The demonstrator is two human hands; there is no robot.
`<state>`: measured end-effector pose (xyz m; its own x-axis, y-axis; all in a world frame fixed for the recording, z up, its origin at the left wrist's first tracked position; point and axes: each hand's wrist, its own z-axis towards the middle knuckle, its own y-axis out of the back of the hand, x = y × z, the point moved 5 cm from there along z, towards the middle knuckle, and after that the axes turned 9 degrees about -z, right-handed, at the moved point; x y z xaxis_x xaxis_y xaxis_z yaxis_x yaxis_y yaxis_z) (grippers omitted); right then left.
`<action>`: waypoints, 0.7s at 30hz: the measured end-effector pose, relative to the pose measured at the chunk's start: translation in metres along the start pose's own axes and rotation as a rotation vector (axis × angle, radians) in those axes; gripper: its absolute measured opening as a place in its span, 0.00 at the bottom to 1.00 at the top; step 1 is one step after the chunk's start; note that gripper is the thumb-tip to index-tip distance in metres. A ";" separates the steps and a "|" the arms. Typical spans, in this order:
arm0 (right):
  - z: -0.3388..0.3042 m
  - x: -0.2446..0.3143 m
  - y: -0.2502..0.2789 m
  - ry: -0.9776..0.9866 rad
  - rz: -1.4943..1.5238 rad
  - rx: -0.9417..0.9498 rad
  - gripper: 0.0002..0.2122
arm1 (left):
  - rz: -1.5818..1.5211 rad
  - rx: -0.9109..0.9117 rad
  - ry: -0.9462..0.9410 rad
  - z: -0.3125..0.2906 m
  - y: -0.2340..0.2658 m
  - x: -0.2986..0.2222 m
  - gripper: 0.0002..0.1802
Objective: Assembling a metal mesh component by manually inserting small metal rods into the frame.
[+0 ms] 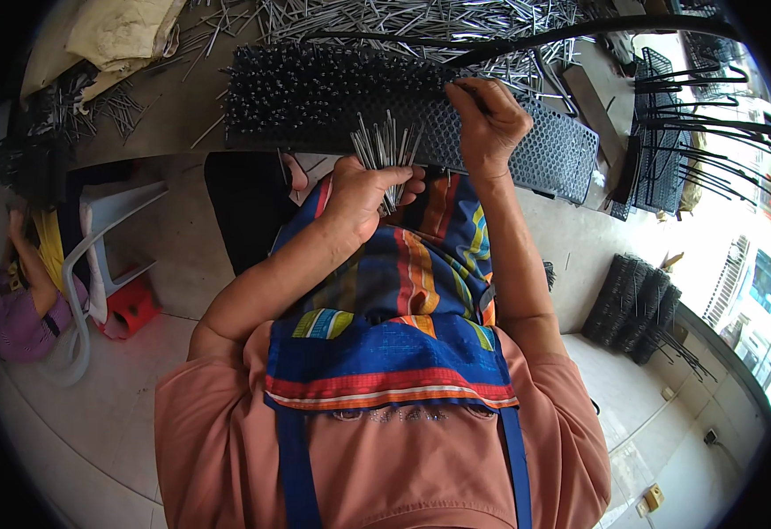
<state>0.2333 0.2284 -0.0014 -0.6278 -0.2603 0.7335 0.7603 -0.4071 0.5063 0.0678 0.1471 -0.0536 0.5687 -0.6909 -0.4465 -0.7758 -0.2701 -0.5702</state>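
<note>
My left hand (370, 191) is wrapped round a bundle of thin metal rods (387, 145), which stick up from the fist in front of my apron. Beyond it lies a long dark rack (549, 145) with a honeycomb of small holes. Its left part is crowded with upright dark-tipped rods (293, 93), while the holes toward the right show bare. My right hand (494, 119) is pinched just above the rack, near where the filled part gives way to open holes. What its fingertips hold, if anything, is too small to make out.
Loose rods (385, 19) lie heaped behind the rack, with a black bent bar (580, 28) across them. Black wire racks (668, 132) stand at the right. Dark bundles (628, 304) rest on the floor. Another person (33, 300) sits at the left, beside a chair (81, 256).
</note>
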 end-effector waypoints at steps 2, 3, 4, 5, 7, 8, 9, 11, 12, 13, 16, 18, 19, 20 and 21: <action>-0.001 -0.004 -0.004 -0.039 -0.118 0.075 0.06 | -0.005 0.001 -0.018 0.002 0.001 0.001 0.10; -0.003 -0.004 -0.005 -0.037 -0.114 0.079 0.06 | -0.007 -0.003 -0.021 0.003 0.002 0.002 0.10; -0.005 -0.003 -0.005 -0.020 -0.137 0.075 0.06 | -0.023 0.010 -0.017 0.005 0.002 0.004 0.10; -0.008 -0.001 -0.005 -0.003 -0.160 0.071 0.07 | -0.039 0.024 -0.012 0.006 0.002 0.005 0.09; -0.009 0.000 -0.006 -0.059 -0.200 0.080 0.07 | -0.041 0.016 -0.006 0.007 0.002 0.005 0.09; -0.011 -0.003 -0.006 -0.063 -0.162 0.047 0.08 | -0.041 0.013 0.002 0.008 0.002 0.005 0.08; -0.012 -0.004 -0.005 -0.067 -0.126 0.015 0.08 | -0.043 0.010 0.003 0.008 0.002 0.006 0.08; -0.009 -0.004 -0.007 -0.046 -0.174 0.051 0.07 | -0.055 0.021 -0.012 0.010 0.002 0.006 0.08; -0.008 -0.003 -0.009 -0.026 -0.221 0.085 0.07 | -0.055 0.018 -0.007 0.011 0.002 0.006 0.08; -0.005 -0.003 -0.010 -0.031 -0.223 0.088 0.07 | -0.068 -0.005 -0.020 0.012 0.003 0.005 0.09; 0.000 -0.001 -0.014 0.089 -0.342 0.133 0.06 | -0.098 -0.005 -0.030 0.010 -0.001 0.002 0.10; -0.004 0.005 -0.012 0.154 -0.444 0.177 0.08 | -0.114 0.017 -0.025 0.010 -0.004 0.001 0.11; -0.007 0.009 -0.013 0.221 -0.542 0.224 0.09 | -0.128 0.021 -0.016 0.010 -0.005 0.001 0.11; -0.007 0.008 -0.017 0.261 -0.607 0.233 0.11 | -0.141 0.025 -0.007 0.010 -0.005 0.001 0.12; -0.009 0.009 -0.016 0.256 -0.610 0.232 0.11 | -0.139 0.027 -0.002 0.011 -0.005 0.002 0.12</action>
<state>0.2137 0.2245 -0.0073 -0.9517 -0.2545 0.1719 0.2575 -0.3563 0.8982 0.0754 0.1541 -0.0592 0.6705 -0.6467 -0.3637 -0.6820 -0.3443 -0.6452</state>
